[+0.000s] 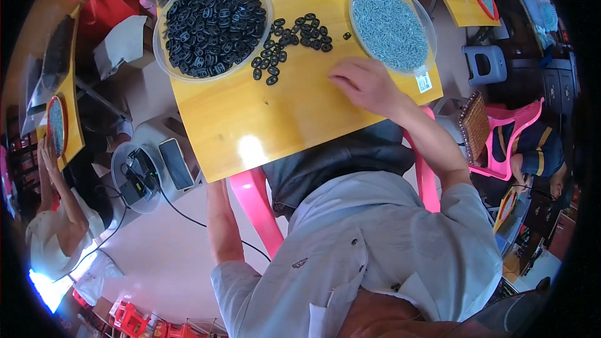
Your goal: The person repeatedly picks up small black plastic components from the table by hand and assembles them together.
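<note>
Above the yellow tabletop, my right hand (pixel 364 84) is closed with its fingers curled together. Whatever it may hold is hidden inside the fingers. It is just below the round tub of small silvery-blue screws (pixel 389 28). Left of it lies a loose scatter of small black oval two-holed plastic pieces (pixel 273 57), with one tiny dark piece (pixel 347 35) apart near the screw tub. A large round clear tub (pixel 161 66) heaped with the same black pieces (pixel 213 28) stands at the far left. My left forearm runs up to the table's near edge, and the hand is hidden beneath it.
The yellow table (pixel 231 128) ends just before my lap. I sit on a pink chair (pixel 256 206). A phone (pixel 176 163) and a bowl with black devices (pixel 141 178) rest on a stool at left, trailing a cable. Other people sit at both sides.
</note>
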